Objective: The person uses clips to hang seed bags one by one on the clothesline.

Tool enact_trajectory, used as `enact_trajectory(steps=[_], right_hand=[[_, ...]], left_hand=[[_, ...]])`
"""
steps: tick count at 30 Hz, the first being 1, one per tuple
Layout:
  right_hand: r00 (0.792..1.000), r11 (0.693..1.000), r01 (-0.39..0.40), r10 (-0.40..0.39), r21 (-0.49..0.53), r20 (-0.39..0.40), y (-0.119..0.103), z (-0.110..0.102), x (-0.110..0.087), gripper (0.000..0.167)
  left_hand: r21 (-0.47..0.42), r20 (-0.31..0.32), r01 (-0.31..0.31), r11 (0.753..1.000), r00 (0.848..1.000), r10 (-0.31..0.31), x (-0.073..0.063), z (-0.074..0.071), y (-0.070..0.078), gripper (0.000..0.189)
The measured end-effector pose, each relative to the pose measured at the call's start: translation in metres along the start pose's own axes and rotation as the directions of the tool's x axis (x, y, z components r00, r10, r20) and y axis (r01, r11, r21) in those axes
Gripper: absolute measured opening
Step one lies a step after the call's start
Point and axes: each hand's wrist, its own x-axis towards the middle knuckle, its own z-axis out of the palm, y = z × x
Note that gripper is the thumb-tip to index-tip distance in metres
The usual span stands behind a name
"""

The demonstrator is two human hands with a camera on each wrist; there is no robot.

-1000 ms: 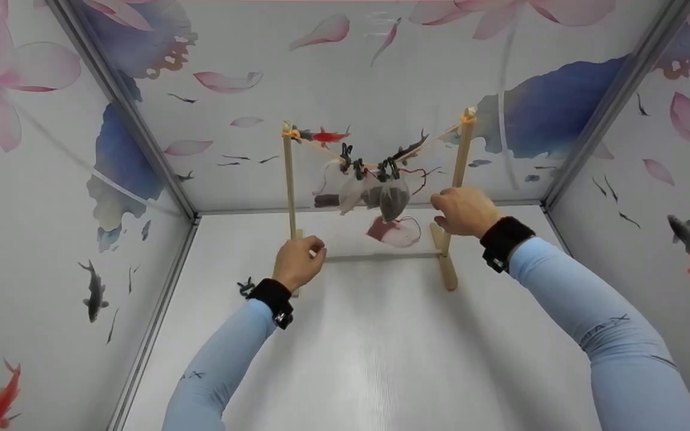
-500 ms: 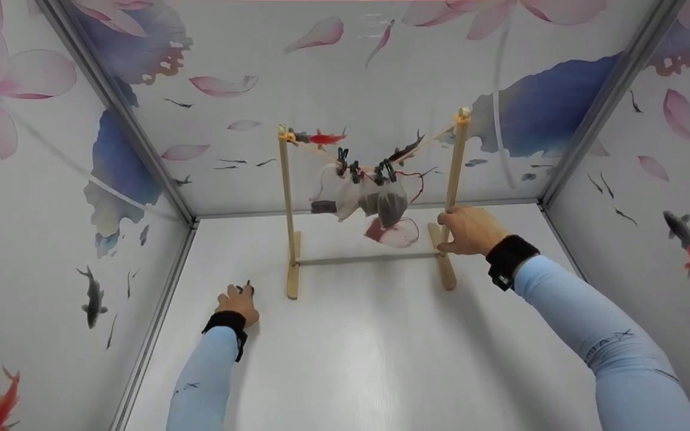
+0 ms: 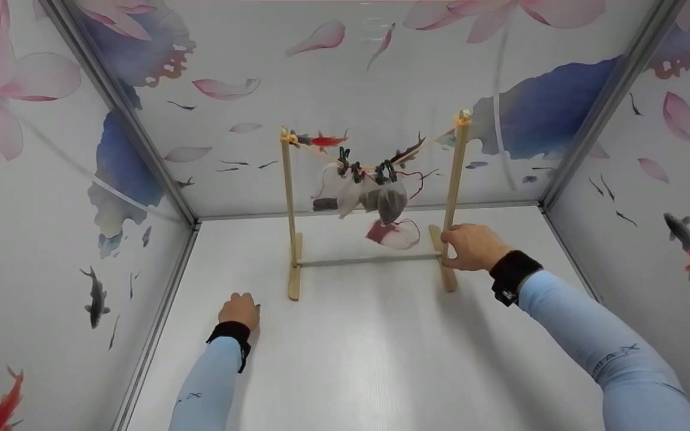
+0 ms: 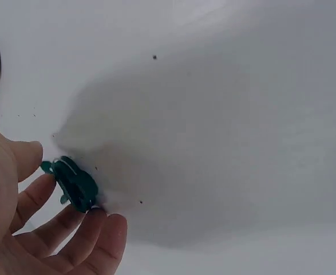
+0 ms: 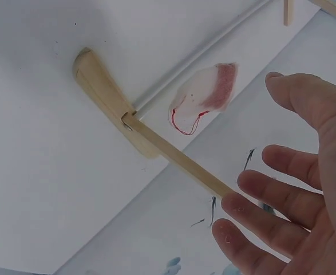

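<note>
My left hand (image 3: 240, 311) is low over the white table, left of a small wooden rack. In the left wrist view its thumb and fingers close around a green plastic clip (image 4: 79, 183). My right hand (image 3: 475, 247) is at the rack's right post (image 3: 456, 167); in the right wrist view its fingers and thumb are spread, with the post passing behind the fingertips. Small drawstring bags hang from the rack's sagging cord (image 3: 435, 142) by dark clips (image 3: 386, 172). One hanging bag (image 3: 392, 203) has dark contents.
A drawstring bag (image 3: 396, 233) with pinkish contents lies on the table (image 3: 345, 359) behind the rack's crossbar (image 3: 375, 259). The rack's left post (image 3: 287, 197) stands on a wooden foot (image 3: 294, 282). Printed panels (image 3: 345, 78) enclose the table on three sides.
My left hand has moved from the left post down to the loose clips on the table and gathered them in. My right hand has shifted slightly down along the right post.
</note>
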Motion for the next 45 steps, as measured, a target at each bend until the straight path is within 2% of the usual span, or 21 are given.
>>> enact_trajectory(steps=[2,4,6,10,14,16,17,21,23,24,27,29,32,35,37,39,41,44,45], right_hand=[[1.0,1.0,-0.004,0.004,-0.004,0.012,-0.001,0.001,0.0,0.033],[1.0,1.0,-0.01,0.01,-0.002,0.018,-0.003,0.002,0.0,0.032],[1.0,1.0,-0.014,0.014,0.007,0.021,-0.004,0.002,0.0,0.031],[1.0,1.0,-0.004,0.003,0.03,0.03,-0.008,0.004,0.0,0.031],[0.999,0.999,0.021,-0.022,0.03,0.028,-0.015,0.007,-0.001,0.032],[0.999,0.999,0.038,-0.039,0.026,0.02,-0.019,0.008,0.0,0.031],[0.999,0.999,0.047,-0.047,0.025,0.012,-0.021,0.009,0.0,0.03],[0.996,0.996,0.083,-0.083,0.032,-0.013,-0.031,0.011,0.0,0.027],[0.995,0.994,0.103,-0.102,0.046,-0.02,-0.038,0.013,-0.001,0.027],[0.993,0.992,0.115,-0.114,0.054,-0.022,-0.042,0.013,0.0,0.027],[0.987,0.983,0.163,-0.161,0.089,-0.031,-0.054,0.014,0.001,0.026],[0.979,0.972,0.201,-0.197,0.122,-0.047,-0.062,0.014,0.002,0.026],[0.973,0.953,0.232,-0.224,0.195,-0.063,-0.072,0.01,0.003,0.032],[0.976,0.937,0.219,-0.212,0.272,-0.055,-0.078,0.007,0.003,0.044],[0.977,0.928,0.211,-0.208,0.305,-0.043,-0.08,0.007,0.003,0.052],[0.974,0.919,0.225,-0.222,0.325,-0.044,-0.082,0.008,0.002,0.052],[0.962,0.907,0.27,-0.263,0.322,-0.066,-0.082,0.01,0.001,0.043],[0.938,0.889,0.346,-0.324,0.301,-0.121,-0.079,0.01,0.0,0.026],[0.931,0.886,0.364,-0.338,0.287,-0.138,-0.078,0.009,0.0,0.023]], left_hand=[[0.002,0.002,0.0,1.0,1.0,0.0,0.0,-0.002,0.004,0.027],[-0.037,0.023,0.012,0.999,1.0,-0.012,0.0,-0.004,0.008,0.028],[-0.112,0.061,0.04,0.993,0.998,-0.033,0.0,-0.007,0.012,0.033],[-0.256,0.14,0.102,0.961,0.988,-0.068,0.002,-0.01,0.021,0.035],[-0.3,0.121,0.073,0.951,0.992,-0.038,0.003,-0.007,0.034,0.019],[-0.322,0.108,0.054,0.945,0.994,-0.02,0.002,-0.005,0.044,0.017],[-0.35,0.09,0.018,0.936,0.996,0.014,0.008,0.008,0.042,0.018],[-0.471,0.107,0.002,0.882,0.993,0.055,0.003,0.001,0.076,0.021],[-0.531,0.108,-0.032,0.847,0.989,0.105,-0.002,-0.006,0.095,0.021],[-0.553,0.13,-0.017,0.833,0.986,0.107,-0.011,-0.022,0.114,0.02],[-0.636,0.145,-0.069,0.769,0.967,0.208,-0.018,-0.033,0.145,0.026],[-0.691,0.148,-0.101,0.715,0.949,0.277,-0.022,-0.042,0.167,0.031],[-0.749,0.117,-0.162,0.643,0.922,0.368,-0.026,-0.054,0.201,0.036],[-0.785,0.084,-0.221,0.579,0.888,0.452,-0.028,-0.063,0.234,0.043],[-0.807,0.082,-0.236,0.541,0.863,0.499,-0.03,-0.066,0.254,0.049],[-0.817,0.083,-0.255,0.518,0.836,0.543,-0.03,-0.068,0.27,0.056],[-0.815,0.074,-0.281,0.506,0.816,0.573,-0.031,-0.069,0.283,0.058],[-0.813,0.046,-0.32,0.487,0.798,0.601,-0.028,-0.069,0.295,0.053],[-0.822,0.037,-0.323,0.469,0.792,0.609,-0.027,-0.07,0.297,0.049]])
